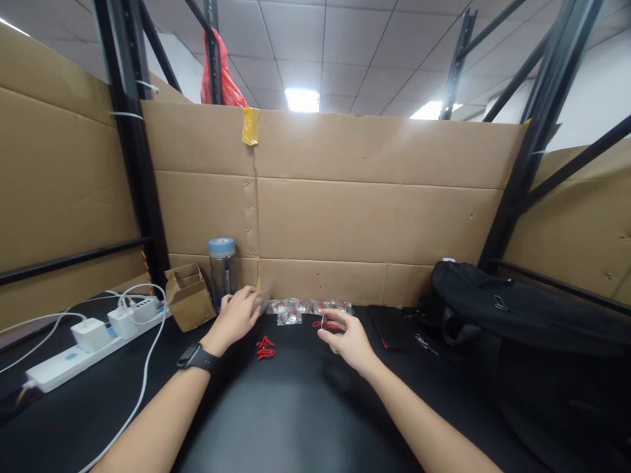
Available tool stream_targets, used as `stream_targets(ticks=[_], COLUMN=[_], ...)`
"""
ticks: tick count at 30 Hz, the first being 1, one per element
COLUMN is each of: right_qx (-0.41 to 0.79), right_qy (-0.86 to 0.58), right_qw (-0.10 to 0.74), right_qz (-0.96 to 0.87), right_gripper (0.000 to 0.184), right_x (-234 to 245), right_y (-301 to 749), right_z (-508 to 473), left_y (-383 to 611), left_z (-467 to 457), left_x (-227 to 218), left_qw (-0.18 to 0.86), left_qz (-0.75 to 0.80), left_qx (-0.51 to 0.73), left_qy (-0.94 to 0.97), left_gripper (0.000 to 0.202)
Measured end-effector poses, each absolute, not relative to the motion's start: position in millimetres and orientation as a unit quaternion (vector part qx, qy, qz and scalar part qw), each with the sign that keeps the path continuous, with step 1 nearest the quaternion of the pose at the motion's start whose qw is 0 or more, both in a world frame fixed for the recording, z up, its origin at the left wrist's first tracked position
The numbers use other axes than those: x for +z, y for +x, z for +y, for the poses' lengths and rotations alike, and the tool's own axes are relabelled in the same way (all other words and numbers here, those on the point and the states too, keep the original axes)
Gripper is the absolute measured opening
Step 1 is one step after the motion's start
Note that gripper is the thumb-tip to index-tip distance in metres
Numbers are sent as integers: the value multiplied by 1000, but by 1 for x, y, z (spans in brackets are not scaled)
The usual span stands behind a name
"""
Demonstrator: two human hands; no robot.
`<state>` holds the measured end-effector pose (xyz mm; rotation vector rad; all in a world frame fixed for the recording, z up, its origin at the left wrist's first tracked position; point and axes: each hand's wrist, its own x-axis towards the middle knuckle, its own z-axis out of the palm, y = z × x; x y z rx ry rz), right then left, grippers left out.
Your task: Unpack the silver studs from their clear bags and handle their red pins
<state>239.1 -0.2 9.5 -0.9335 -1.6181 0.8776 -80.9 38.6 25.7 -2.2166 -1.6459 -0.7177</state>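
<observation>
The left hand (237, 316) lies palm down, fingers curled over the left end of a row of clear packets (296, 307); I cannot tell whether it grips any. The right hand (345, 338) pinches a packet (326, 324) with red inside between thumb and fingertips. Red clips (265, 348) lie on the table (296, 420) between the hands. A bottle (221, 270) stands just beyond the left hand.

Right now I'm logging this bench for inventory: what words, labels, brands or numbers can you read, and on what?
None can be read.
The power strip bears a small blue mark, too blurred to read.
The watch is dark.
The clear packets: print, if any, too small.
The bottle shows no legible label.
</observation>
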Motion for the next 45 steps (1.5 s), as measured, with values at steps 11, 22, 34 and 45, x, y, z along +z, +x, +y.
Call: stream_targets(ticks=[11, 22, 34, 45], right_qx=[301, 285, 204, 134], right_qy=[-391, -402, -452, -414], right_qw=[566, 539, 480, 357], right_qz=[-660, -683, -724, -826], right_gripper=[49, 47, 42, 37], right_x=[21, 23, 25, 42], right_y=[268, 270, 272, 268], right_z=[17, 14, 13, -8], left_y=[12, 11, 12, 10], left_z=[-18, -9, -14, -9], left_x=[25, 10, 16, 11], left_qw=[26, -99, -41, -31], left_qz=[-309, -315, -315, -345], left_qx=[-190, -170, -155, -169], left_qy=[-931, -929, -935, -923], left_gripper=[22, 14, 27, 26])
